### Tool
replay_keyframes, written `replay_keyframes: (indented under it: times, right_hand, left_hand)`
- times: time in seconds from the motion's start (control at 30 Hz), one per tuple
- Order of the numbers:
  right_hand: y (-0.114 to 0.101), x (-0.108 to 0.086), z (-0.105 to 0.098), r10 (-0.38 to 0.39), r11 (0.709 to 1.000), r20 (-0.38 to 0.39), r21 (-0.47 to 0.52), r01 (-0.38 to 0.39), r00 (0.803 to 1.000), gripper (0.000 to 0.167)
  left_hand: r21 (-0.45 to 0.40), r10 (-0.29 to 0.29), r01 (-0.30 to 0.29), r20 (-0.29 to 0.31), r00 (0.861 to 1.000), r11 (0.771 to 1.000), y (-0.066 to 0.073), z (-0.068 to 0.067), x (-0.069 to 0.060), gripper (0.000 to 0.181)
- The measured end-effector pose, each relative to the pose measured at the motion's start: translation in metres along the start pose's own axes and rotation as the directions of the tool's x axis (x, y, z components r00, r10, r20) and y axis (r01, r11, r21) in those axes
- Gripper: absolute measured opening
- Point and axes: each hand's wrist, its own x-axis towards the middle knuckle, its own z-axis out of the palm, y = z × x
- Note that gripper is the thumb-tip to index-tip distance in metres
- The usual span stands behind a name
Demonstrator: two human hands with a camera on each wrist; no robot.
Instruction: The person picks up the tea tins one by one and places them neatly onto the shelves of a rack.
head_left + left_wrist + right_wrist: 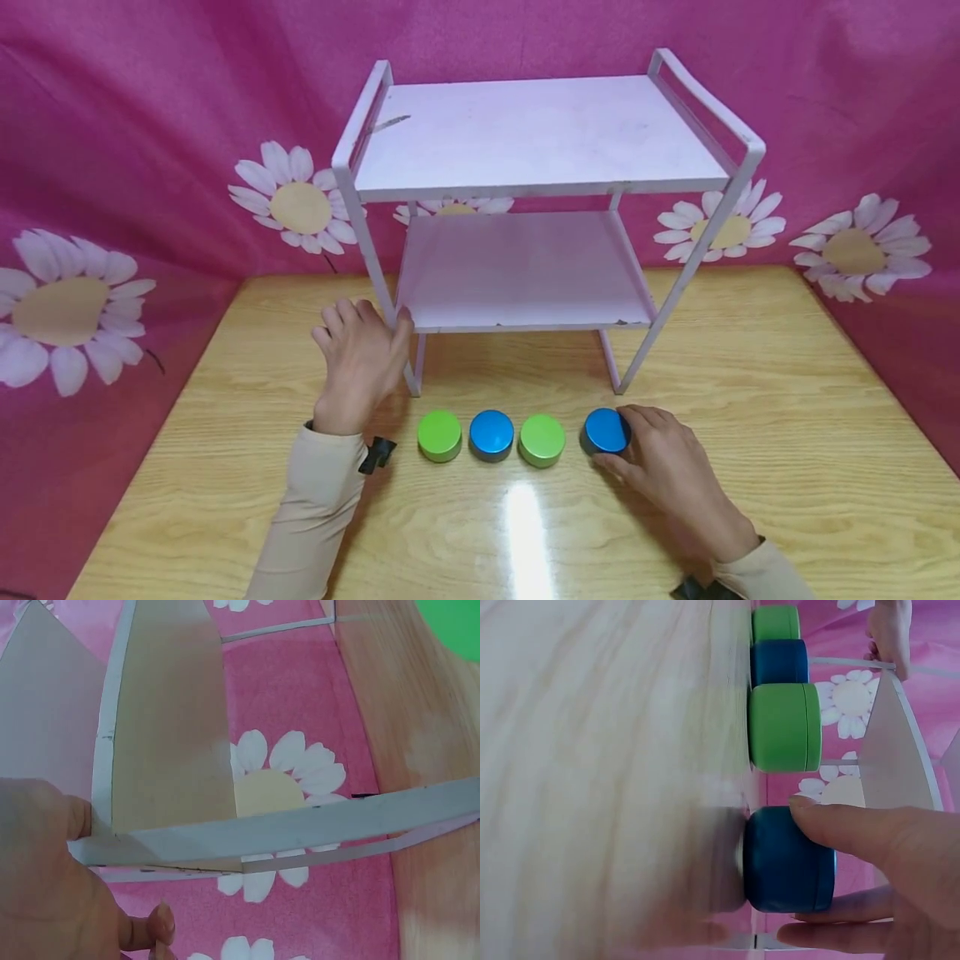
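A small blue round tin stands on the table at the right end of a row. My right hand holds its right side, thumb in front and fingers behind; the right wrist view shows the tin between them. Left of it stand a light green tin, another blue tin and another green tin. My left hand is at the front left leg of a white two-tier rack. Its thumb touches the lower shelf's corner, while the loosely bent fingers are left of the leg.
The rack's upper shelf has raised side rails. Under everything is a wood-grain table. A pink cloth with large daisies hangs behind and at both sides. Light glares off the table in front of the tins.
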Motion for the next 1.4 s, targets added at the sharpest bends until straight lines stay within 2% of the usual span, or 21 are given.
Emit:
replay_keyframes:
  times: [0.2, 0.33, 0.6, 1.03, 1.4]
  right_hand:
    - [-0.001, 0.0014, 0.0007, 0.05, 0.992, 0.041, 0.112, -0.054, 0.998, 0.059]
    - [-0.0009, 0.001, 0.0009, 0.065, 0.988, 0.051, 0.139, -0.071, 0.997, 0.056]
    - [-0.0004, 0.0001, 0.003, 0.082, 0.987, 0.038, 0.139, -0.086, 0.996, 0.057]
    - [-0.0026, 0.0025, 0.0008, 0.072, 0.985, 0.008, 0.154, -0.072, 0.997, 0.057]
    - [-0.0082, 0.006, -0.0052, 0.08, 0.984, 0.0, 0.159, -0.079, 0.997, 0.057]
  left_hand:
    - [0.01, 0.002, -0.002, -0.004, 1.0, 1.0, 0.0015, 0.001, -0.0004, 0.051]
    - [0.011, -0.004, 0.004, 0.005, 1.0, 1.0, 0.002, 0.0011, -0.0008, 0.051]
    - [0.006, -0.012, 0.012, 0.02, 1.0, 1.0, 0.0006, 0.0019, -0.0019, 0.052]
    - [0.0, -0.024, 0.024, 0.081, 0.996, 1.0, -0.001, 0.0024, -0.0033, 0.052]
    - [-0.019, -0.027, 0.029, 0.084, 0.996, 0.999, 0.0014, 0.0024, -0.0012, 0.051]
